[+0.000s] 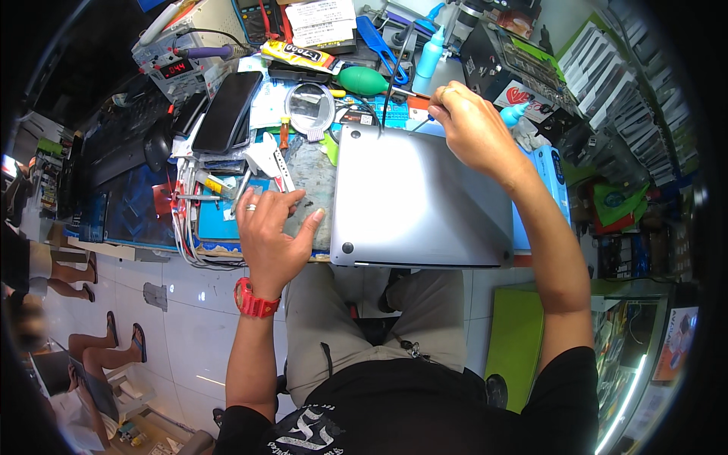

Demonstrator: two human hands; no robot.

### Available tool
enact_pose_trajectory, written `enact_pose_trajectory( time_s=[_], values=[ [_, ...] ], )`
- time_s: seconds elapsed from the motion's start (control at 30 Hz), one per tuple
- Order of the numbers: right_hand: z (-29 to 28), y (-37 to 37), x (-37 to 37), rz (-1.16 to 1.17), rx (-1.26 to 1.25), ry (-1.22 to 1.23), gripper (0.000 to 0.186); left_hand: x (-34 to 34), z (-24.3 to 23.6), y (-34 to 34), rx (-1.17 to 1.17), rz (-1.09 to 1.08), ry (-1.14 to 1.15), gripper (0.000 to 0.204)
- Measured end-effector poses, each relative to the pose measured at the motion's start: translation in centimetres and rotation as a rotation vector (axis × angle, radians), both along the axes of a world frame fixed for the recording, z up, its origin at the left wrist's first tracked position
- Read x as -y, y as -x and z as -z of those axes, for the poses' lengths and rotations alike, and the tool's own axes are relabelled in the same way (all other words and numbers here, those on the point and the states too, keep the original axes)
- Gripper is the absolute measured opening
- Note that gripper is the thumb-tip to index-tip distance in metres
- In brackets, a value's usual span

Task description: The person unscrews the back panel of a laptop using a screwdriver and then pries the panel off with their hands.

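Observation:
A silver laptop [413, 216] lies bottom side up on the bench, rubber feet showing. My right hand [470, 129] is raised over its upper right, fingers closed near a thin tool and a small blue item; what exactly it grips is unclear. My left hand [273, 231] rests left of the laptop on a worn grey mat [322, 182], fingers apart, beside small dark bits [308, 203]. Above it lie a white tool [269, 159], an orange-handled tool [284, 134] and a round clear container [307, 110].
Phones [226, 112], a power supply [174, 68], cables, a green air blower [362, 81] and a blue bottle [431, 57] crowd the bench. A black mouse [158, 142] lies left; a glass display case [620, 356] stands lower right. Other people's legs [114, 353] show at left.

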State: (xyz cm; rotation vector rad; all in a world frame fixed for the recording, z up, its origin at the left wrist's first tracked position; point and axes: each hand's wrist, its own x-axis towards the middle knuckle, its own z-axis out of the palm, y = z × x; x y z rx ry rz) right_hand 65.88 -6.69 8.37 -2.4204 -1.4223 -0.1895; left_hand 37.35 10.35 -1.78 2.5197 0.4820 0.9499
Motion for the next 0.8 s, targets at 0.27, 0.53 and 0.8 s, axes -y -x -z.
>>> enact_pose_trajectory(
  time_s=[0.27,0.53,0.8],
  values=[
    [-1.3,-0.6,-0.8,-0.084,0.038,0.105,0.019,0.0,-0.1,0.0,-0.005,-0.002,-0.002,0.031],
    [-3.8,-1.7,-2.9,-0.225,0.144,0.419,0.027,0.0,-0.1,0.0,-0.007,-0.003,0.003,0.031],
    [-3.5,-2.3,-3.5,-0.346,0.033,0.346,0.034,-0.1,0.0,0.1,0.001,-0.004,0.016,0.032]
  ],
)
